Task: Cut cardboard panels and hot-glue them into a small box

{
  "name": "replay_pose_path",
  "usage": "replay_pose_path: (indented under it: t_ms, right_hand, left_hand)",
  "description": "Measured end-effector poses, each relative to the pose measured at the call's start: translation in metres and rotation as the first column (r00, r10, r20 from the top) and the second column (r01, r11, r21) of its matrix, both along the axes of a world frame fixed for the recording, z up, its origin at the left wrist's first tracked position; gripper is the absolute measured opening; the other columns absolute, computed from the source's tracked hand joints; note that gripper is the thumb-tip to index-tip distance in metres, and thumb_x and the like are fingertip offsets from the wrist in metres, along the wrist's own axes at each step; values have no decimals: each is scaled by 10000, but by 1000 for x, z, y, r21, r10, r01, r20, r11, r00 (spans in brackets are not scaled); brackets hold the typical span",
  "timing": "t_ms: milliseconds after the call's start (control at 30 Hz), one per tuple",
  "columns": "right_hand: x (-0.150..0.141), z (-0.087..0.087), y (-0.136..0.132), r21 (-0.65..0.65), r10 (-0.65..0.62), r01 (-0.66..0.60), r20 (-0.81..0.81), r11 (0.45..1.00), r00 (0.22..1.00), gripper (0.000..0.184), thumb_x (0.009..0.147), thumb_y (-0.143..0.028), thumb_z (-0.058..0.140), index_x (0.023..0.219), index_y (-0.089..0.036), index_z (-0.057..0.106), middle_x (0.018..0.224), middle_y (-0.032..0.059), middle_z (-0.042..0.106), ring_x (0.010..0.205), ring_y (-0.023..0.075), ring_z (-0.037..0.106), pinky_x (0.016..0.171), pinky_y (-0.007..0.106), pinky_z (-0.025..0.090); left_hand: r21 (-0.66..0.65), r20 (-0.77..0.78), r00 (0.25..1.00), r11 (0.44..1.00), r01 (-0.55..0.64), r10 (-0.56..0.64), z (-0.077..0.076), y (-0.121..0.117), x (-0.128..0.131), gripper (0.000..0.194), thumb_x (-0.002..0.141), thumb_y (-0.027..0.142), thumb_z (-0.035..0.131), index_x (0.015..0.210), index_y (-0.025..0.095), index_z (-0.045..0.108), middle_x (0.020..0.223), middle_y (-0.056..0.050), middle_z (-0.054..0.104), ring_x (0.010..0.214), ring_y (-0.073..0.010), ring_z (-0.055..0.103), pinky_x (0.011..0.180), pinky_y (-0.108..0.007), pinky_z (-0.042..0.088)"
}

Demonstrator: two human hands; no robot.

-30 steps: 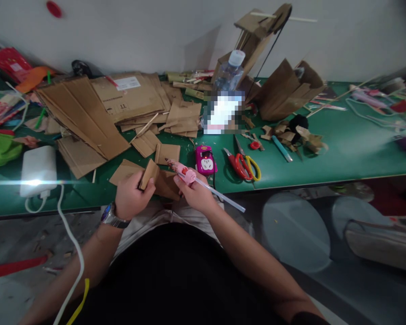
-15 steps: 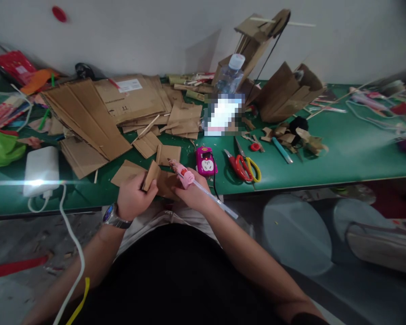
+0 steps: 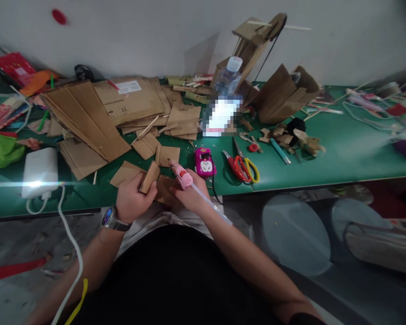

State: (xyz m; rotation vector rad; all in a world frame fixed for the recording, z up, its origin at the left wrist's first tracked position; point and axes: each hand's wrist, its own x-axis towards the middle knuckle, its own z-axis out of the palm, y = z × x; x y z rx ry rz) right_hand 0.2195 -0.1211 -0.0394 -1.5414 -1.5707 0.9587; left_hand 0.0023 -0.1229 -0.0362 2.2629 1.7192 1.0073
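Observation:
My left hand [image 3: 135, 198], with a watch at the wrist, is closed on a small piece of cardboard [image 3: 150, 177] held upright near the table edge. My right hand [image 3: 192, 195] is wrapped round a pink hot glue gun [image 3: 182, 176]. A clear glue stick [image 3: 213, 207] juts from the back of the gun over my forearm. The gun's dark nozzle points up and left, a short way right of the cardboard piece. Another cardboard piece [image 3: 166, 192] lies below, between my hands, partly hidden by them.
A magenta power socket [image 3: 205, 163], red scissors [image 3: 236, 168] and yellow-handled scissors [image 3: 253, 170] lie to the right on the green table [image 3: 325, 167]. Cardboard sheets [image 3: 88, 122] are heaped at the left. A bottle [image 3: 228, 79] and cardboard structures [image 3: 287, 97] stand behind. A white adapter [image 3: 40, 169] sits at left.
The glue gun and its glue stick have tilted slightly, the stick's tail now lower and more to the left. My left hand keeps its hold on the cardboard. The view has shifted slightly.

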Motion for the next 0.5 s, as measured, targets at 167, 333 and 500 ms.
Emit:
replay_pose_path:
  t_ms: [167, 333, 500]
  right_hand:
    - [-1, 0, -5, 20, -22, 22, -8, 1000, 1000, 338, 723, -279, 884, 834, -268, 566, 821, -13, 655, 808, 227, 649, 734, 352, 551]
    - [3, 2, -8, 46, -11, 12, -12, 999, 1000, 310, 760, -294, 863, 845, -271, 566, 830, 2, 666, 805, 237, 657, 718, 361, 540]
    - [8, 12, -13, 94, -30, 25, 48, 995, 998, 306, 802, -303, 820, 858, -274, 521, 878, 22, 669, 844, 254, 652, 783, 391, 527]
  left_hand:
    - [-217, 465, 869, 973, -73, 169, 7, -11, -2, 238, 947, 403, 718, 977, 168, 743, 850, -83, 794, 706, -249, 794, 669, -359, 654]
    - [-358, 641, 684, 924, -136, 349, 13, -21, -7, 296, 895, 409, 824, 949, 120, 795, 835, -113, 834, 703, -283, 831, 680, -391, 718]
    - [-385, 731, 577, 919, -91, 364, 12, -25, -14, 321, 874, 415, 853, 986, 126, 771, 883, -117, 836, 750, -295, 840, 698, -411, 734]
